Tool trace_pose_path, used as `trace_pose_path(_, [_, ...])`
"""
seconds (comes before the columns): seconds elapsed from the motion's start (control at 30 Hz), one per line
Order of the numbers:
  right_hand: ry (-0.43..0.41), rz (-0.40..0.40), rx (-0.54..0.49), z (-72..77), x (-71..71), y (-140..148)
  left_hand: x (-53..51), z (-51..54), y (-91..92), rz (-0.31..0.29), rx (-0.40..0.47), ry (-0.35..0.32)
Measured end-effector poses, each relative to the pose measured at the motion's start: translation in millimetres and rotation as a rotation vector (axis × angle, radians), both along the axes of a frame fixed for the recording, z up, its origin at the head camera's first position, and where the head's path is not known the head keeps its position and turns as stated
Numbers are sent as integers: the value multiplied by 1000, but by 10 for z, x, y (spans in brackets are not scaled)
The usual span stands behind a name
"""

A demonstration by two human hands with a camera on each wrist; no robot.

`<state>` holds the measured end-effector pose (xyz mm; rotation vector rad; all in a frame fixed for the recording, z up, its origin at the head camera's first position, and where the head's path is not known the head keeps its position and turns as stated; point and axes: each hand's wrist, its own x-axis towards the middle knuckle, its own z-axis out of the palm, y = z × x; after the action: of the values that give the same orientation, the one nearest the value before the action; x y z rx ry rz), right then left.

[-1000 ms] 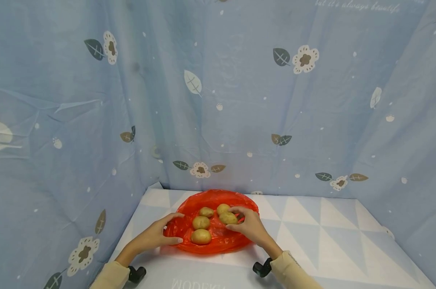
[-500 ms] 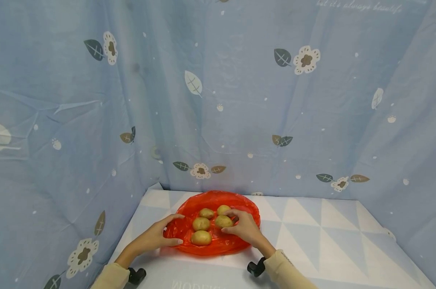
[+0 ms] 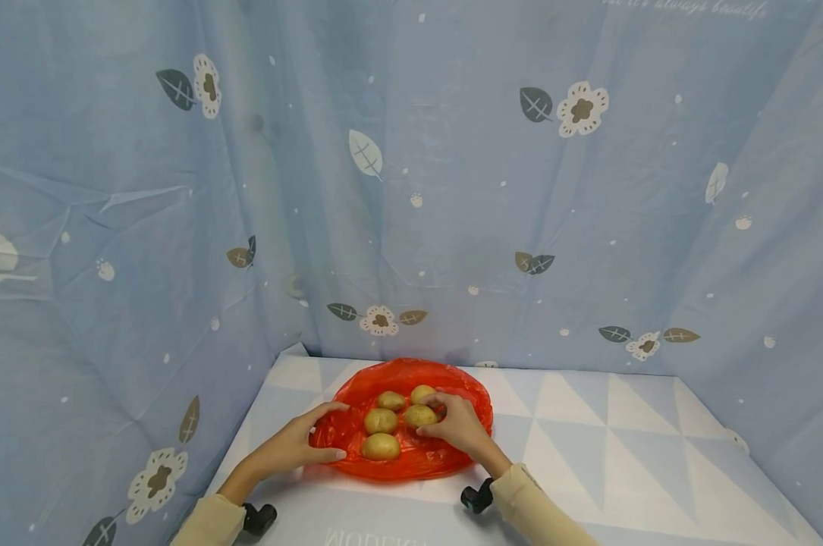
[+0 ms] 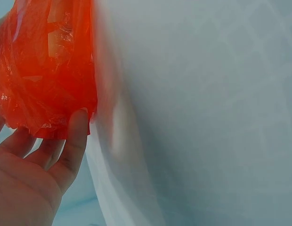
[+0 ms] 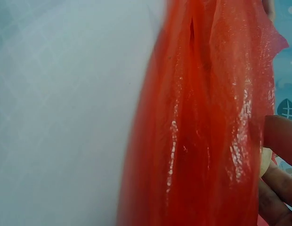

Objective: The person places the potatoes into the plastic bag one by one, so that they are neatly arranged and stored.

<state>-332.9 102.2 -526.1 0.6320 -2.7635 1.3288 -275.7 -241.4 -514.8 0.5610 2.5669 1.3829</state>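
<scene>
A red plastic bag (image 3: 411,462) is spread wide into an oval on the table, with several potatoes inside. At its left edge rests my left hand (image 3: 293,442), thumb and fingers apart; in the left wrist view its fingertips (image 4: 79,123) touch the bag's outer side. My right hand (image 3: 460,423) reaches over the right side and holds a potato (image 3: 420,416) between thumb and fingers. A sliver of potato (image 5: 265,161) shows in the right wrist view, mostly hidden by the bag. The other potatoes, one of them nearest the front (image 3: 381,447), lie left of and behind it.
The table (image 3: 629,455) has a pale blue and white triangle pattern. Blue floral curtains (image 3: 452,189) hang behind it and along the left side. Black devices, one by the right wrist (image 3: 477,496) and one by the left (image 3: 259,519), sit at the sleeves.
My right hand has moved a little to the left with the potato, bringing it closer to the other potatoes. The left hand stays where it was.
</scene>
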Motion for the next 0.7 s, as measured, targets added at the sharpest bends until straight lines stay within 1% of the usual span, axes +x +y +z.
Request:
trace_pose_path(0.33, [-4, -14, -9, -33, -27, -55, -14, -26, -7, -1, 4, 4])
trace_pose_path(0.53, [-13, -28, -8, -39, -12, -91, 0, -8, 3, 9, 0, -9])
trace_pose_path(0.7, [-24, -25, -1, -48, 11, -109, 20, 6, 1, 11, 1, -11])
